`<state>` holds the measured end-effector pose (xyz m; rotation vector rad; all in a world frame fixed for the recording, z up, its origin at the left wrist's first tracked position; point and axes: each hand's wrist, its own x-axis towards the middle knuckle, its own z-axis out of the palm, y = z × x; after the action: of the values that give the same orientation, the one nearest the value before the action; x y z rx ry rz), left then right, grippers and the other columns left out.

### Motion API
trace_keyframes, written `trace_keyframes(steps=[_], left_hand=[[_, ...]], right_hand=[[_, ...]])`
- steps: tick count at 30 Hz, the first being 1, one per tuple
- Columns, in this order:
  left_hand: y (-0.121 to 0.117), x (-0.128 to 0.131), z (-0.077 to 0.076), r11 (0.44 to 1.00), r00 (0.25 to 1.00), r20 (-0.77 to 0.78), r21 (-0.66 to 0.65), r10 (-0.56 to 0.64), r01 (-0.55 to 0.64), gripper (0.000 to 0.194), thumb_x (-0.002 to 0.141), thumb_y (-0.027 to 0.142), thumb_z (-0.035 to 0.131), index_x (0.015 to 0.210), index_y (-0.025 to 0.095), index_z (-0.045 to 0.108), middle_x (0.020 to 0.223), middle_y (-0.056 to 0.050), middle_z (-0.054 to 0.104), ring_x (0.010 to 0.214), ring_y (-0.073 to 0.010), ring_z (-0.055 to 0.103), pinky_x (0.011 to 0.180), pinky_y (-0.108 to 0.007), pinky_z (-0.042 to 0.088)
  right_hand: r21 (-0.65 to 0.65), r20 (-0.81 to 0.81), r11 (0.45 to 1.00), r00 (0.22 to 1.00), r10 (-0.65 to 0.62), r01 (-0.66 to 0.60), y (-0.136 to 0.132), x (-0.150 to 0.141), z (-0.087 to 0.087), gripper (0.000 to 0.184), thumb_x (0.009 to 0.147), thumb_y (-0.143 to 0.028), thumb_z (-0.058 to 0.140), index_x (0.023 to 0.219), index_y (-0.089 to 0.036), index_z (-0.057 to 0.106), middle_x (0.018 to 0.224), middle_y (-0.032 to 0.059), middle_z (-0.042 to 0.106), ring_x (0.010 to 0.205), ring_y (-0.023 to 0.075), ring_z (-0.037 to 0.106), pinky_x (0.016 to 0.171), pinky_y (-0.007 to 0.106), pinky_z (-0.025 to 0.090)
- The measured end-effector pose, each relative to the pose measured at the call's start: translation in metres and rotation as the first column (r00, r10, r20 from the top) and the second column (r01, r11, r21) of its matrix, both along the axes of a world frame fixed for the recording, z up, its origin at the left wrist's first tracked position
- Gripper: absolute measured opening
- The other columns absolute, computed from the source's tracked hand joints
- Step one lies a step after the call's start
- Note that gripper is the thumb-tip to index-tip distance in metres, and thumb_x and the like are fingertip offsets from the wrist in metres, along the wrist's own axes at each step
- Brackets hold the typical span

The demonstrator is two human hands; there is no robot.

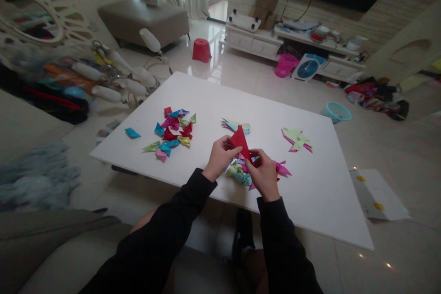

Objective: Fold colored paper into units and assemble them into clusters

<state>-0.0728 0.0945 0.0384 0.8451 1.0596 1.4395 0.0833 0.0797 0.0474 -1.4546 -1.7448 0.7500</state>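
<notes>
A red folded piece of origami paper (240,139), pointed at the top, is held up between my two hands over the white table. My left hand (221,155) pinches its left edge with thumb and fingers. On its lower right side, my right hand (263,172) grips it the same way. Beneath and partly behind my hands lies a heap of folded paper pieces (238,172) in green, light blue, pink and purple. Just beyond the red paper is a fanned stack of folded strips (237,125). How the paper is creased inside my fingers is hidden.
Many coloured folded pieces (174,132) lie on the table's left part, with a lone blue one (132,133) beside them. Green and pink folded pieces (296,139) sit at right. Past the white table (320,197) stand a teal basket (336,111) and a red stool (201,50).
</notes>
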Motion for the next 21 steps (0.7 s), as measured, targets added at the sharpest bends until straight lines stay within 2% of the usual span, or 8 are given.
trace_keyframes(steps=[21], left_hand=[[-0.0002,-0.0003,-0.0017,1.0,1.0,-0.019,0.016,-0.008,0.008,0.022,0.068,0.02,0.079,0.082,0.015,0.062,0.079,-0.001,0.07,0.072,-0.0138,0.066,0.072,-0.026,0.053]], right_hand=[[-0.003,0.011,1.0,1.0,0.005,-0.005,-0.0004,0.0002,0.0006,0.021,0.082,-0.029,0.065,0.1,-0.02,0.066,0.089,0.0026,0.072,0.061,0.0147,0.058,0.063,0.029,0.046]])
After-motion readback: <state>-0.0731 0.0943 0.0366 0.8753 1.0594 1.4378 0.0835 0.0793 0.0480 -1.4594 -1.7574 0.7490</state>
